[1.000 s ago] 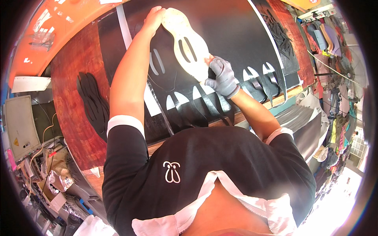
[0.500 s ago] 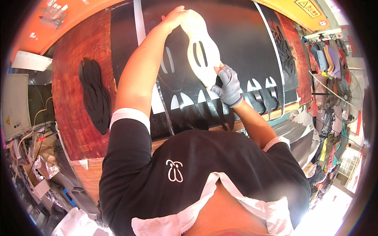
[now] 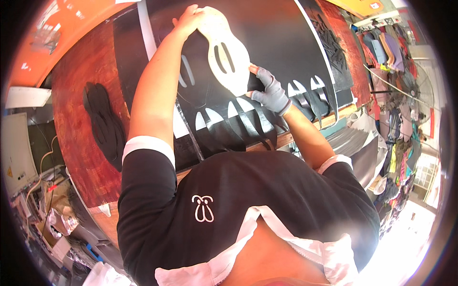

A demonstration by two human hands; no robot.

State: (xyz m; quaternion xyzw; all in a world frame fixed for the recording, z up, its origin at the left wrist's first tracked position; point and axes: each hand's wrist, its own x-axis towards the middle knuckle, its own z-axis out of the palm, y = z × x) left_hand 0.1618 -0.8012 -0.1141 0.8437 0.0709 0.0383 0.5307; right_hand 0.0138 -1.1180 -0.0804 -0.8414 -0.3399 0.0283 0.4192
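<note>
A long, waisted white template [image 3: 234, 71] with two curved slots lies on a black sheet [image 3: 272, 33]. My bare left hand [image 3: 189, 20] grips its far end, fingers over the edge. At its near right side is my right hand [image 3: 272, 93], in a grey glove with bare fingertips. Its thumb touches the near tip and a finger rests on the right edge, holding the template between them. Just left of the template, a cut outline with pale slots [image 3: 187, 71] shows in the sheet. Along the near edge, several cut-out openings [image 3: 208, 119] leave strips of black sheet hanging.
A stack of black cut pieces [image 3: 104, 124] sits on the reddish board [image 3: 78, 71] at left. Black scraps [image 3: 329, 43] lie at the far right. An orange machine panel [image 3: 31, 52] borders the far left. Beyond the table at right stand a fan [image 3: 415, 90] and hanging coloured material [image 3: 381, 47].
The whole view has shifted, moving the scene leftward. Relative to the sheet, the template stays put. My right hand has shifted slightly rightward, its thumb and finger more stretched out.
</note>
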